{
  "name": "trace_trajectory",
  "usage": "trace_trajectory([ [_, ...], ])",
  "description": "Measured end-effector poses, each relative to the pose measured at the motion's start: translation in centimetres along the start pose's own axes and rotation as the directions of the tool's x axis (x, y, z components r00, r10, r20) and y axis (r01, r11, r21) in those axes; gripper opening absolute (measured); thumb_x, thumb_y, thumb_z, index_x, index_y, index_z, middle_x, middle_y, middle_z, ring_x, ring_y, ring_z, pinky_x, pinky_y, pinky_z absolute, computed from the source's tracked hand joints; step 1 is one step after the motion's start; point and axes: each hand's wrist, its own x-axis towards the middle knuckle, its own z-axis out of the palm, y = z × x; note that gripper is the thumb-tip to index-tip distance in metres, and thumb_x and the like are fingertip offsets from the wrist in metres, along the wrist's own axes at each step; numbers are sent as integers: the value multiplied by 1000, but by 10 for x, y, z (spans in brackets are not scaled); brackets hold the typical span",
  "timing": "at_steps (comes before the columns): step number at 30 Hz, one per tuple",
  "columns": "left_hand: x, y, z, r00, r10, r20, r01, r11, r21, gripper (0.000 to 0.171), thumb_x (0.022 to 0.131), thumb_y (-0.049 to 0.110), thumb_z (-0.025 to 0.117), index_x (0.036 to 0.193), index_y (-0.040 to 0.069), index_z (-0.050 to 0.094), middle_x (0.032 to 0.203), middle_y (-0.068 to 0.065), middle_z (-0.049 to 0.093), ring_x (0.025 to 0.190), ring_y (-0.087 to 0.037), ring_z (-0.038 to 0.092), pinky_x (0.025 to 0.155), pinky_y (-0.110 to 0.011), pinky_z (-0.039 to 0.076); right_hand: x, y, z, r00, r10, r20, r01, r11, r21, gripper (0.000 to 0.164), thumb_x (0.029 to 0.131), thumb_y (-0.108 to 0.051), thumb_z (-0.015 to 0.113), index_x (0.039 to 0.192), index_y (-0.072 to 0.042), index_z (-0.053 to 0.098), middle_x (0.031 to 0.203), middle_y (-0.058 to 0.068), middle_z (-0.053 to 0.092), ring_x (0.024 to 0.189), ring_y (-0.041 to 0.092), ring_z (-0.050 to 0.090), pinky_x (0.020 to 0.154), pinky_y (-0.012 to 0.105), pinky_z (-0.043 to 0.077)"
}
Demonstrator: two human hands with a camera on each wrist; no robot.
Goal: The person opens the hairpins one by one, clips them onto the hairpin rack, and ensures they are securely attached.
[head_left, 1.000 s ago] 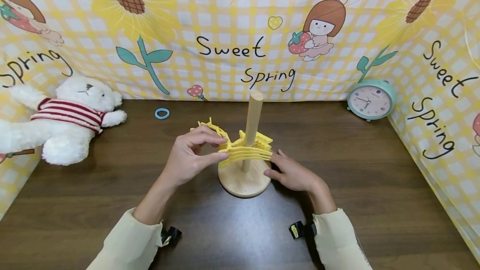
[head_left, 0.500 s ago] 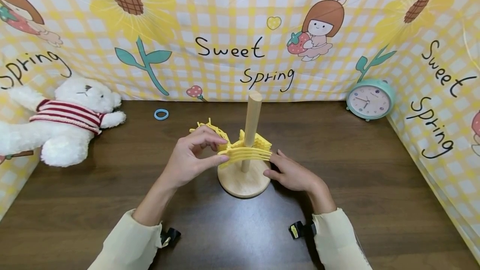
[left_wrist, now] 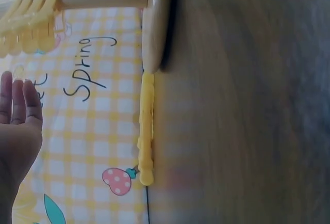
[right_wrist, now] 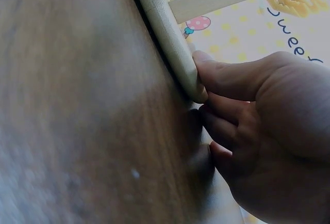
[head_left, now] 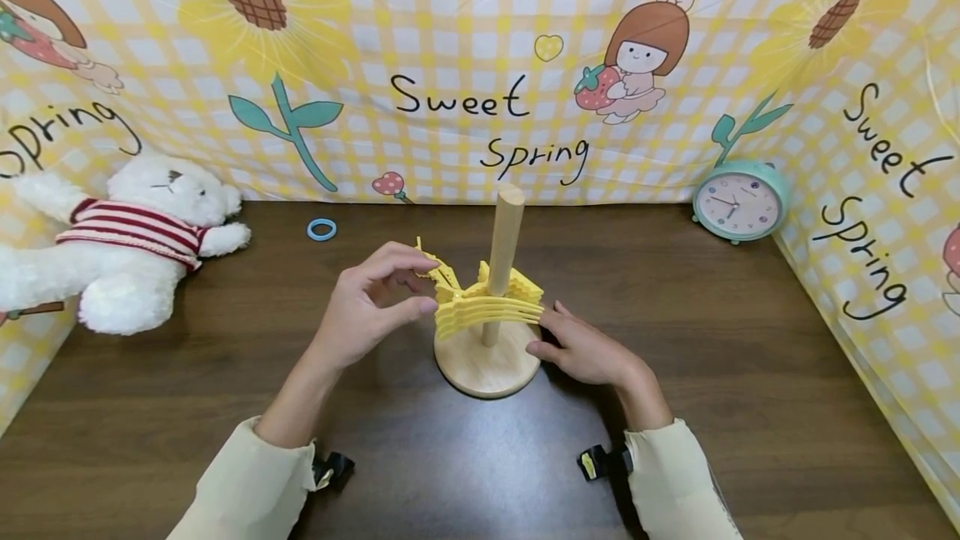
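A pale wooden stand (head_left: 487, 373) with a round base and an upright post stands on the table. Around its post, above the base, sits a yellow plastic piece (head_left: 491, 307) with several curved, parallel bars. My left hand (head_left: 367, 298) is just left of this piece, thumb and fingers spread with a gap between them. My right hand (head_left: 588, 346) pinches the edge of the base; in the right wrist view its thumb (right_wrist: 227, 77) presses the rim and the other fingers curl by the table. Another yellow piece (left_wrist: 147, 126) lies on the table beside the base, partly behind my left fingers in the head view.
A white teddy bear (head_left: 142, 240) in a striped top leans at the left. Toward the back lie a blue ring (head_left: 321, 229) and, at the right, a mint alarm clock (head_left: 738, 202). Yellow checked cloth (head_left: 450, 23) walls in the dark wooden table (head_left: 750, 357).
My left hand has drawn away to the left from the yellow piece on the post, its thumb and fingertips parting from it. The right hand stays at the base.
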Motion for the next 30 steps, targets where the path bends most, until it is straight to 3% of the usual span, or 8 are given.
trace_trajectory([
  [6, 0, -9, -8, 999, -11, -50, 17, 994, 108, 41, 75, -15, 82, 113, -4, 72, 111, -8, 66, 96, -20, 63, 80, -30, 55, 0, 0, 0, 1000, -1, 0, 1, 1000, -1, 51, 102, -9, 61, 149, 3, 45, 152, 18, 46, 147, 32, 33, 122, 54, 6],
  [13, 4, -17, -20, 990, -121, -70, 135, 953, 271, 44, 79, -3, 85, 120, 8, 73, 116, -1, 67, 105, -15, 60, 84, -29, 51, -1, 0, 0, 1000, 5, -2, -5, 1000, 1, 51, 102, -9, 61, 149, 2, 45, 153, 18, 45, 147, 31, 32, 122, 54, 6],
  [17, 7, -23, -30, 981, -181, -65, 192, 928, 319, 47, 82, 5, 85, 126, 12, 70, 122, -2, 66, 108, -12, 58, 89, -32, 49, -1, 1, 1, 1000, 2, -1, -2, 1000, 4, 51, 102, -9, 60, 150, 2, 44, 154, 18, 44, 148, 32, 31, 122, 54, 6],
  [22, 13, -34, -41, 972, -220, -80, 235, 916, 326, 54, 82, 6, 86, 132, 11, 67, 125, -4, 64, 111, -12, 56, 92, -38, 49, -1, 1, 1, 1000, 1, -1, -1, 1000, 11, 52, 102, -9, 61, 150, 2, 43, 155, 18, 42, 148, 32, 29, 122, 54, 5],
  [26, 17, -42, -49, 956, -281, -88, 295, 899, 325, 57, 83, 7, 85, 136, 8, 64, 127, -9, 61, 115, -23, 53, 94, -44, 47, -1, 0, 1, 1000, 2, 0, -2, 1000, 15, 52, 102, -9, 61, 150, 2, 44, 155, 18, 43, 148, 32, 29, 122, 54, 5],
  [30, 20, -49, -56, 921, -385, -67, 383, 858, 341, 58, 86, 16, 84, 139, 8, 61, 135, -15, 58, 123, -33, 51, 100, -49, 43, -1, 0, 1, 1000, 7, 1, -7, 1000, 24, 52, 102, -9, 61, 150, 1, 44, 155, 18, 43, 149, 31, 29, 122, 53, 5],
])
